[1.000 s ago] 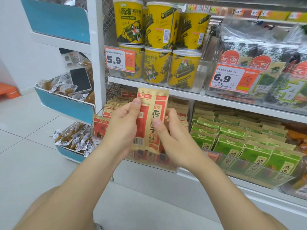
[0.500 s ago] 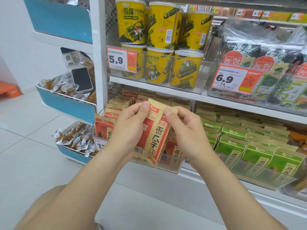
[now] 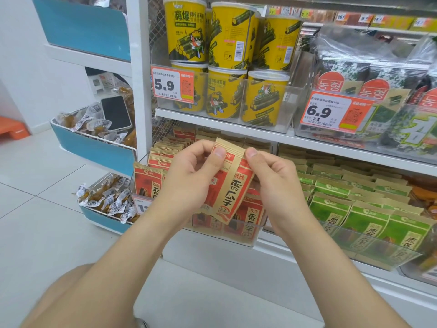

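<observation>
The sunflower seed packet (image 3: 233, 185) is presenting a matt, paper-like tan surface with red printed panels. The clear plastic bin (image 3: 246, 240) is appearing smooth and transparent, while the yellow canisters (image 3: 188, 34) and the film-wrapped seaweed packs (image 3: 350, 67) are reflecting light glossily.

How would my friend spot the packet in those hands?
Find the white shelf with yellow tubs; below them sits a clear bin of red-and-tan packets. The held packet hangs before that bin, pinched at its top by the left hand and right hand. Only it is lifted and tilted.
</observation>
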A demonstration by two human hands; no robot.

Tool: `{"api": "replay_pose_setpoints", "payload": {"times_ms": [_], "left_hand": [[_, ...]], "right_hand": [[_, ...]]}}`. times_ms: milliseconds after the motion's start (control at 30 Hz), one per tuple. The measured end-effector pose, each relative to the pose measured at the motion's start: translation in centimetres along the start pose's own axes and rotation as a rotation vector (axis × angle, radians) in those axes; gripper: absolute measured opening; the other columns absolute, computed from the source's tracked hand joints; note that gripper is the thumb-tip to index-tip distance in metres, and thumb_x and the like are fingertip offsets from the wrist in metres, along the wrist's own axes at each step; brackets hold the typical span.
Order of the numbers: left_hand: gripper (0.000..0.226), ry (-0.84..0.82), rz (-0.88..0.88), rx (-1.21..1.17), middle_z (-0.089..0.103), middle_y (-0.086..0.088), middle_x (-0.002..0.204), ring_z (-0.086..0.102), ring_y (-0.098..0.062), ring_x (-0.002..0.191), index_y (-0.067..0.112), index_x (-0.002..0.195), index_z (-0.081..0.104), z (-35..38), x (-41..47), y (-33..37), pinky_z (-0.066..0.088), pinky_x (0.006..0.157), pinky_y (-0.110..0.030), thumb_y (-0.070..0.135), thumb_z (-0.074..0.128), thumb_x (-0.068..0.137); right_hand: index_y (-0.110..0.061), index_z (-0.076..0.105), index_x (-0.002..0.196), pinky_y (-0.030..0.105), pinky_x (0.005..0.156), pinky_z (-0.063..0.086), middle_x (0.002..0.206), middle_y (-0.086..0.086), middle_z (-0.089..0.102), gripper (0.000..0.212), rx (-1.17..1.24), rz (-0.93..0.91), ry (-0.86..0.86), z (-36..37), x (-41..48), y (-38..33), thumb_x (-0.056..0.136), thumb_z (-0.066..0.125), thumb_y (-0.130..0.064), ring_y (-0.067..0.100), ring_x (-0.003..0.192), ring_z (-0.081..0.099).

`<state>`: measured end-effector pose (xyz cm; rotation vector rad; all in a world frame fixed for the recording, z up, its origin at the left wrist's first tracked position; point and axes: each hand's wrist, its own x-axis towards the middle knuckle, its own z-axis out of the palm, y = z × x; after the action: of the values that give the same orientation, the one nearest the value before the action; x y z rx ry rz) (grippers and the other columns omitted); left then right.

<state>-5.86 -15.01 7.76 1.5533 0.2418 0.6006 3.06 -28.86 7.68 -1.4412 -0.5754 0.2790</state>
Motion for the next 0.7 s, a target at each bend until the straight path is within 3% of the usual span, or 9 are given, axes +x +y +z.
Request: {"api": "replay_pose_setpoints", "payload": {"times_ms": [67,133,233,367,533,633,700], "left_hand": [[0.019,-0.010,0.057,0.033,0.080,-0.008,0.099,0.079,-0.028,0.092,0.013,0.107,0.072,0.02,-0.07,0.03,0.067,0.077,-0.046,0.029,0.062,0.107],[0.017,-0.023,0.104,0.086,0.080,-0.007,0.095,0.078,-0.031,0.091,0.014,0.103,0.075,0.13,-0.09,-0.12,0.066,0.081,-0.054,0.028,0.065,0.106],[0.014,-0.062,0.148,0.149,0.081,-0.005,0.092,0.078,-0.030,0.088,0.016,0.100,0.079,0.25,-0.04,-0.31,0.064,0.081,-0.055,0.025,0.069,0.104],[0.016,-0.094,0.123,0.129,0.082,-0.004,0.093,0.079,-0.029,0.088,0.018,0.100,0.081,0.00,0.06,-0.13,0.065,0.080,-0.053,0.031,0.072,0.096],[0.021,-0.123,0.097,0.117,0.082,-0.004,0.093,0.080,-0.026,0.089,0.017,0.100,0.082,-0.27,0.06,-0.01,0.068,0.074,-0.048,0.034,0.073,0.091],[0.023,-0.107,0.078,0.099,0.082,-0.003,0.095,0.079,-0.023,0.089,0.016,0.103,0.081,-0.28,0.04,-0.01,0.067,0.073,-0.038,0.034,0.071,0.093],[0.022,-0.070,0.040,0.072,0.081,-0.004,0.098,0.078,-0.021,0.089,0.017,0.107,0.080,-0.19,0.00,0.04,0.065,0.073,-0.035,0.034,0.068,0.100]], "right_hand": [[-0.003,0.077,0.093,0.063,0.088,0.061,0.090,0.024,0.077,0.043,0.009,-0.032,-0.001,-0.18,-0.04,-0.03,0.111,0.056,-0.035,0.037,0.083,0.075],[-0.001,0.073,0.090,0.055,0.077,0.060,0.087,0.029,0.073,0.048,0.007,-0.068,0.001,-0.08,-0.13,0.07,0.108,0.061,-0.044,0.040,0.076,0.071],[0.000,0.067,0.080,0.038,0.067,0.052,0.071,0.013,0.069,0.041,-0.046,-0.135,0.051,0.23,-0.10,0.32,0.103,0.071,-0.035,0.022,0.067,0.063],[0.001,0.070,0.082,0.042,0.072,0.053,0.076,0.017,0.069,0.037,0.049,0.008,0.026,-0.12,0.10,0.19,0.103,0.071,-0.030,0.028,0.071,0.065],[-0.010,0.075,0.085,0.038,0.071,0.053,0.074,0.012,0.069,0.025,0.195,0.177,-0.077,-0.28,0.15,-0.38,0.101,0.069,-0.029,0.025,0.069,0.066],[0.002,0.076,0.101,0.043,0.079,0.055,0.083,0.020,0.069,0.037,0.228,0.205,-0.100,-0.36,0.25,-0.36,0.102,0.068,-0.034,0.031,0.078,0.067],[0.001,0.076,0.095,0.047,0.088,0.056,0.085,0.021,0.069,0.041,0.223,0.189,-0.116,-0.43,0.37,-0.28,0.104,0.064,-0.037,0.033,0.082,0.068]]}}
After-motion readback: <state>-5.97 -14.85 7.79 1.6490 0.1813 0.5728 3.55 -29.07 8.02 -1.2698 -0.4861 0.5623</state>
